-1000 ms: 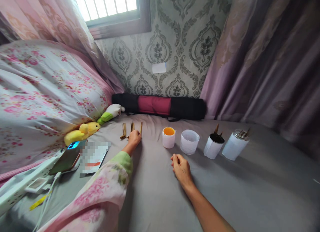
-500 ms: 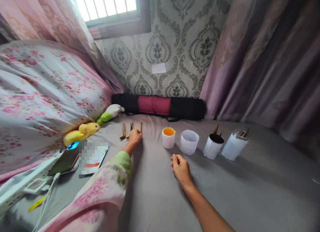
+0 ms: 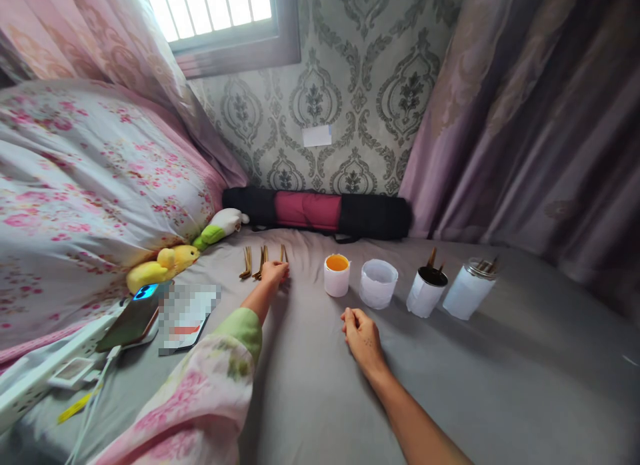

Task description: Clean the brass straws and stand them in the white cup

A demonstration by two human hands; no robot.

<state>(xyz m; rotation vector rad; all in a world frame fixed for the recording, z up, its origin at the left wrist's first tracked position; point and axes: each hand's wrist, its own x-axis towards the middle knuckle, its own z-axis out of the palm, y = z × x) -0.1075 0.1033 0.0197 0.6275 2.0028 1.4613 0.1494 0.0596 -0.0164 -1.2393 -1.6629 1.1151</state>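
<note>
My left hand point(image 3: 275, 273) reaches forward over the grey sheet, its fingers closed around the near end of a thin brass-coloured rod point(image 3: 283, 253). The rod's far end shows past my fingers; its near end is hidden. Just left of that hand lie L-shaped brass-coloured rods point(image 3: 263, 258) in a small group, partly covered by the hand. Another group of bent rods point(image 3: 247, 263) lies farther left. My right hand point(image 3: 361, 331) rests loosely curled on the sheet, with nothing visible in it. It is in front of a white cup with an orange inside point(image 3: 337, 282) and a translucent white tub point(image 3: 379, 291).
On the right stand a white-wrapped can with brown sticks point(image 3: 427, 298) and a wrapped jar with metal rods point(image 3: 467, 295). A black and red roll bag point(image 3: 305, 211) lies along the wall. Plush toys point(image 3: 165, 265), a phone point(image 3: 131, 318) and a power strip point(image 3: 65, 365) are on the left.
My left hand has shifted slightly to the right, uncovering more of the middle rods. The right-hand rod leans a little differently. My right hand and the containers have stayed put.
</note>
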